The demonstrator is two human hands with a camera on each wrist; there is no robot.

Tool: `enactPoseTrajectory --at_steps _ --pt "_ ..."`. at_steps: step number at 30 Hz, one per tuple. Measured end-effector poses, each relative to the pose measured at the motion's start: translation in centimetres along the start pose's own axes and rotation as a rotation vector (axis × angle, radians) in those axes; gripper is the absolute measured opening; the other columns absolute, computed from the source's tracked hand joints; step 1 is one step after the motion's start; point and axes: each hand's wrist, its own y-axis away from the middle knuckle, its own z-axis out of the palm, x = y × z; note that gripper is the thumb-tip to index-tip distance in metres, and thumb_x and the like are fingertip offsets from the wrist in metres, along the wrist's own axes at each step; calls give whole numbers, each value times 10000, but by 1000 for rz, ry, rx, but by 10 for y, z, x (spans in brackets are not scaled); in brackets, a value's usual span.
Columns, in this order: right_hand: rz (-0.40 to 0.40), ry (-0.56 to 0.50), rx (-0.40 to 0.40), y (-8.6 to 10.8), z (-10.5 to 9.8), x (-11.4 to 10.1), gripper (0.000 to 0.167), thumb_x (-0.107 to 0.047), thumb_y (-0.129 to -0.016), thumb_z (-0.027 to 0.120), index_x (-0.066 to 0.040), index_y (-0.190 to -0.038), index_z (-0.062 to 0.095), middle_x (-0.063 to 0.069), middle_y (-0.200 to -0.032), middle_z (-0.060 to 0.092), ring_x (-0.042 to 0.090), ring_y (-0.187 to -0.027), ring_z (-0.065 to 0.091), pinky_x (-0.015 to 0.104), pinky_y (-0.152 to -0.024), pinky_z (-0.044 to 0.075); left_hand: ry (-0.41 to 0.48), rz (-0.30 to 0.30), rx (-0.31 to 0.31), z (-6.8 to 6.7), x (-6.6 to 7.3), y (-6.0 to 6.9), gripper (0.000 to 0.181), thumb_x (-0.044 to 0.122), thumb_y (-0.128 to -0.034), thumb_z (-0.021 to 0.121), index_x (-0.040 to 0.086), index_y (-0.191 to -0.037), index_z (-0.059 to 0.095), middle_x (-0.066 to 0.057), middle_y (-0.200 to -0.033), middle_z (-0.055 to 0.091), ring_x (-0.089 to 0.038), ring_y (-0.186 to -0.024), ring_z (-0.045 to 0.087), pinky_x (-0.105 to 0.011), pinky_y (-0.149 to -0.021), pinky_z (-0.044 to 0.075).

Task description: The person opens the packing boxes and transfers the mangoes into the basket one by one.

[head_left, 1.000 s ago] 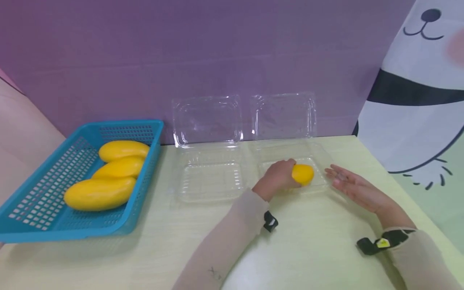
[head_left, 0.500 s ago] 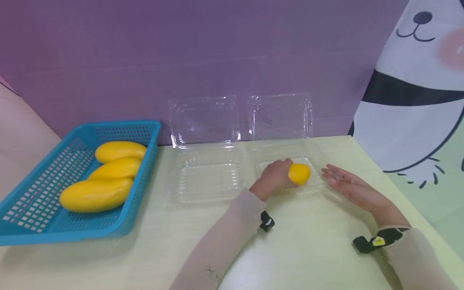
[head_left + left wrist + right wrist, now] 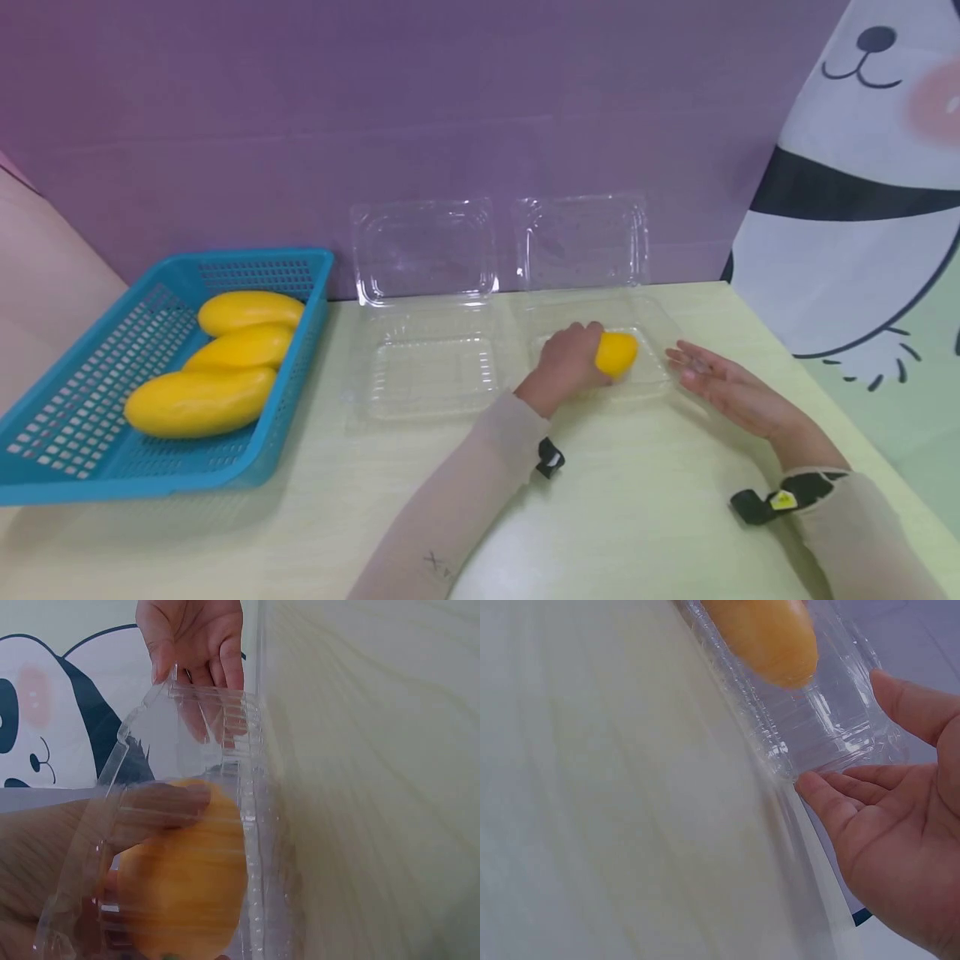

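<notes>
In the head view my left hand (image 3: 564,362) grips a yellow mango (image 3: 617,355) inside the right-hand clear plastic clamshell box (image 3: 654,385). Seen through the box wall in the left wrist view, the thumb lies over the mango (image 3: 195,877); the fingers behind it are mostly hidden. My right hand (image 3: 735,390) is at the box's right side, fingers straight and thumb spread apart. In the right wrist view its fingertips (image 3: 810,784) are at the box's end, seemingly touching it. The box's lid (image 3: 581,242) stands raised against the purple backdrop.
A second clear clamshell box (image 3: 435,417) stands to the left, its lid (image 3: 423,250) raised too. Farther left is a blue mesh basket (image 3: 292,400) holding three yellow mangoes (image 3: 202,402). A panda-print cloth (image 3: 862,258) hangs beyond the table's right edge.
The left hand and the mango have shifted slightly up and left within the box. The right hand keeps its place beside the box. The head view has swung a little.
</notes>
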Motion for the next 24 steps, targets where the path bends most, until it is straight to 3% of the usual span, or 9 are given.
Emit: enactPoseTrajectory --at_steps 6,12,17,24 --pt "31 29 8 -1 0 -2 666 -201 -1017 398 8 -1486 -26 244 -1540 24 -148 -1236 340 56 -932 339 -33 19 51 -8 -4 2 700 357 -757 779 144 -1343 461 -20 -1089 562 -149 -893 529 -259 -811 468" --pt "62 45 21 0 0 -3 670 -229 -1016 404 -15 -1494 -13 231 -1546 40 -129 -1252 344 53 -921 346 -66 52 88 -17 1 5 728 377 -758 776 152 -1365 444 -21 -1131 567 -147 -921 544 -262 -815 484" --pt "46 45 13 1 2 -3 662 -218 -1017 397 -5 -1491 -13 241 -1541 39 -130 -1243 346 52 -918 345 -68 73 103 -26 2 15 723 384 -755 777 146 -1355 450 -22 -1127 569 -146 -904 545 -265 -796 491" --pt "63 59 23 2 1 -5 656 -221 -1019 393 -16 -1495 -9 232 -1545 48 -133 -1243 346 52 -919 343 -79 126 117 -38 -6 29 725 394 -771 760 117 -1364 446 -53 -1135 577 -163 -895 552 -269 -769 499"
